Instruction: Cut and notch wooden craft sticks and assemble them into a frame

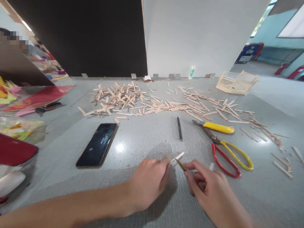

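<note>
My left hand [152, 177] is closed in a pinch on a small wooden craft stick [180, 155], whose pale end sticks out past the fingertips above the table. Between the thumb and fingers of my right hand [205, 183] is a thin, narrow brownish blade-like strip [181, 165]; its exact kind is not clear. The strip's tip meets the craft stick near my left fingertips. Right of my right hand lie scissors [222, 142] with one red and one yellow handle loop. A yellow cutter knife [218, 127] rests beside them, and a black pen-like rod [179, 128] lies further forward.
Loose craft sticks [163, 106] spread across the table's middle. A phone [97, 145] lies left. A stick frame [237, 83] and a glue tube [192, 72] stand at the back, near an upright black-and-white board [190, 34]. Red paper [40, 97] lies far left; a person sits beyond.
</note>
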A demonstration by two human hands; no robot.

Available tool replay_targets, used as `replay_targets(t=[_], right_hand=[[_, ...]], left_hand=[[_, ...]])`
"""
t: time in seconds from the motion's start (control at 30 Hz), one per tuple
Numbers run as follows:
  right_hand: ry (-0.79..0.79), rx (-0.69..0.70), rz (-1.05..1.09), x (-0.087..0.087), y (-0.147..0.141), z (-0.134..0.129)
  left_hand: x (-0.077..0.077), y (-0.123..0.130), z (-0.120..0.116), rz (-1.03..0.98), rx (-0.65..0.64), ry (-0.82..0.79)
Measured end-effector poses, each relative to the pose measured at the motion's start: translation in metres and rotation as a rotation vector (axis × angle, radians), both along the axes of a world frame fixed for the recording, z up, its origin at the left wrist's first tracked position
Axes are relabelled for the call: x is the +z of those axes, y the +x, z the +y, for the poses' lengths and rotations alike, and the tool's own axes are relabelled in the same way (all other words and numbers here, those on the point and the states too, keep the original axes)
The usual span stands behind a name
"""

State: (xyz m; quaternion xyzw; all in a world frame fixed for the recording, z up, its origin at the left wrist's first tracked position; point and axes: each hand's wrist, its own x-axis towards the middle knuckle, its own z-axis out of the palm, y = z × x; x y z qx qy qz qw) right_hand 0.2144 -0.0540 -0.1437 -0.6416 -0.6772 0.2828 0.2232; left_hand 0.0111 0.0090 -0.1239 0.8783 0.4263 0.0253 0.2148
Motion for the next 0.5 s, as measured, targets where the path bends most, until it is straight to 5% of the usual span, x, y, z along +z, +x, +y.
replay_targets(t=[0.33,0.5], right_hand=[[0.395,0.096,-0.273,-0.013,-0.007,-0.004],[0.247,0.035,-0.189,-0.002,-0.010,-0.001]], left_hand=[[-0.017,0.000,-0.005,0.028,-0.038,0.083],[-0.018,0.002,-0.005,0.032,-0.032,0.101]])
